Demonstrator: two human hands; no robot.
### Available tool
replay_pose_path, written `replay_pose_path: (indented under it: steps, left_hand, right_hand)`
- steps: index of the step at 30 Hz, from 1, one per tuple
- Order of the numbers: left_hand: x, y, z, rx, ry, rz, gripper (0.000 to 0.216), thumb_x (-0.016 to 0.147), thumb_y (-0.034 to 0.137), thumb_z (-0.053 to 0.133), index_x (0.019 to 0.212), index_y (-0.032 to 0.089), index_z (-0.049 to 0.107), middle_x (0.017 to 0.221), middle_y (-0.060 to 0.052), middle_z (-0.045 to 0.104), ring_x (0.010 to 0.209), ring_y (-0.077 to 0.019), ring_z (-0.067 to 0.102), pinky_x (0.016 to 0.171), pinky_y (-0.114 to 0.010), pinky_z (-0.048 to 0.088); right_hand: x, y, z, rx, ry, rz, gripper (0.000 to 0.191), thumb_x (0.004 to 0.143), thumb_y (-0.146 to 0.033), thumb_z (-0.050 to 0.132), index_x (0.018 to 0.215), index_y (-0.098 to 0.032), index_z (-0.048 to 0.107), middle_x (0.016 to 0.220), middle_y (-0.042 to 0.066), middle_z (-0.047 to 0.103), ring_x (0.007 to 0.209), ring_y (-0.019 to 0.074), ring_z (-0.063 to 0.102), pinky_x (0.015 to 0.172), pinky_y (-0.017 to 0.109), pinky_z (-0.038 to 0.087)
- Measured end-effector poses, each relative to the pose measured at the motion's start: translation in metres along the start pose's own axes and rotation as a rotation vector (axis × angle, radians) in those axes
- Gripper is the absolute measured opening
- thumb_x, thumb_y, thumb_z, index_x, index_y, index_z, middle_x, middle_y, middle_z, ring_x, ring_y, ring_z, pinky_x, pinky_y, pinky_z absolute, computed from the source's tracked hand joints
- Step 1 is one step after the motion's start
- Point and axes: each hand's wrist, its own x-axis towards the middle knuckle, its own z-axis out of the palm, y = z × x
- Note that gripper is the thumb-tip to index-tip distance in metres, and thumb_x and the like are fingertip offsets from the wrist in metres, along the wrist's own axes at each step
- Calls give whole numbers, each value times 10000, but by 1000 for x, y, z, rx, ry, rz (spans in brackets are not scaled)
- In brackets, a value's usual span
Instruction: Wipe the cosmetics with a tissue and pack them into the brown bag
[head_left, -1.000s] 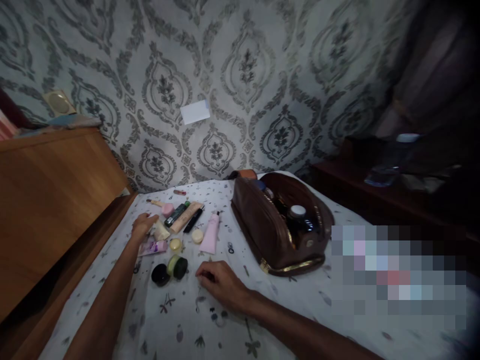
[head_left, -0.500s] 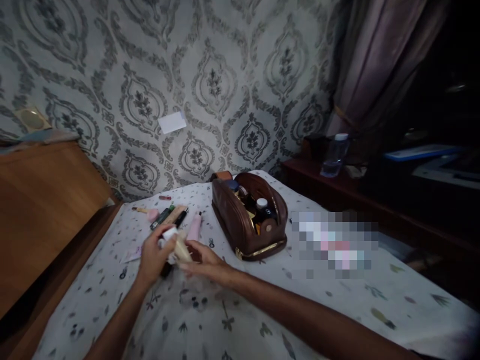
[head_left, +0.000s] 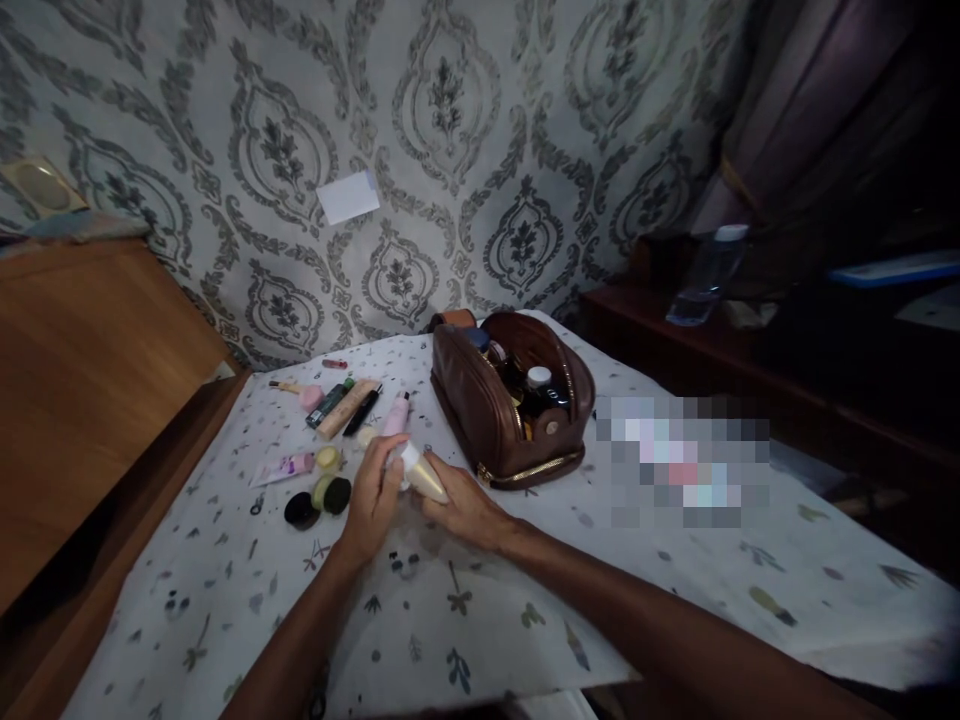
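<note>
Both hands meet around a beige cosmetic tube [head_left: 427,478] with a white end. My left hand [head_left: 375,495] is closed on the white end; whether that part is a cap or something wrapped over it, I cannot tell. Around the beige body my right hand [head_left: 469,505] is closed. Just behind the fingers lies a pink tube [head_left: 396,412], partly covered by them. Left of my hands are a small jar with a black lid [head_left: 337,495], a round black lid or jar [head_left: 301,511], a small yellowish jar [head_left: 328,459] and a white-and-purple tube [head_left: 285,468].
An open brown toiletry bag [head_left: 469,415] holding several bottles stands right of my hands. Farther back lie a beige stick-like pack [head_left: 349,408], a black tube [head_left: 363,413] and a pink puff [head_left: 310,398]. A blurred-out item [head_left: 682,465] is at the right. A water bottle [head_left: 705,280] stands beyond.
My hands have moved right with the beige tube, uncovering the small jars at the left. The camera view has shifted a little.
</note>
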Motion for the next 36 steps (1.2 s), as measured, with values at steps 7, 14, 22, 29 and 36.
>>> replay_pose_path:
  steps: [7, 14, 22, 29, 36]
  left_hand:
    - [-12, -9, -5, 19, -66, -21, 482, 993, 521, 288, 1246, 188, 528, 1103, -75, 640, 951, -203, 600, 862, -310, 464]
    - [-13, -11, -8, 17, 305, 15, 350, 1016, 437, 318, 1143, 193, 534, 890, -22, 590, 736, -155, 547, 691, -272, 441]
    - [-10, -6, -9, 34, 40, 138, 329, 1018, 346, 296, 1023, 192, 587, 960, -60, 572, 915, -191, 544, 829, -314, 435]
    - [-9, -15, -3, -125, -10, -120, 333, 1000, 365, 312, 1000, 178, 587, 818, -17, 588, 744, -162, 533, 703, -275, 408]
    - [-11, -16, -2, -101, -27, -141, 383, 1007, 423, 289, 1036, 182, 584, 666, 24, 522, 622, -151, 506, 623, -266, 385]
  right_hand:
    - [0, 0, -6, -246, -43, -98, 190, 762, -183, 489, 952, -197, 498, 819, 24, 566, 706, 177, 490, 646, 266, 350]
    - [2, 5, -10, -250, -21, -203, 373, 715, -98, 512, 1077, -185, 537, 970, 61, 582, 902, 217, 549, 815, 313, 436]
    - [2, 13, -6, -242, -50, -253, 420, 679, -66, 527, 1078, -194, 554, 956, 59, 598, 881, 218, 564, 787, 309, 454]
    - [2, 19, -1, -299, 12, -239, 479, 692, -91, 528, 1160, -189, 562, 970, 63, 562, 904, 230, 551, 810, 336, 453]
    - [1, 17, 2, -345, 14, -163, 448, 718, -92, 518, 1156, -178, 554, 994, 75, 564, 946, 246, 551, 852, 367, 463]
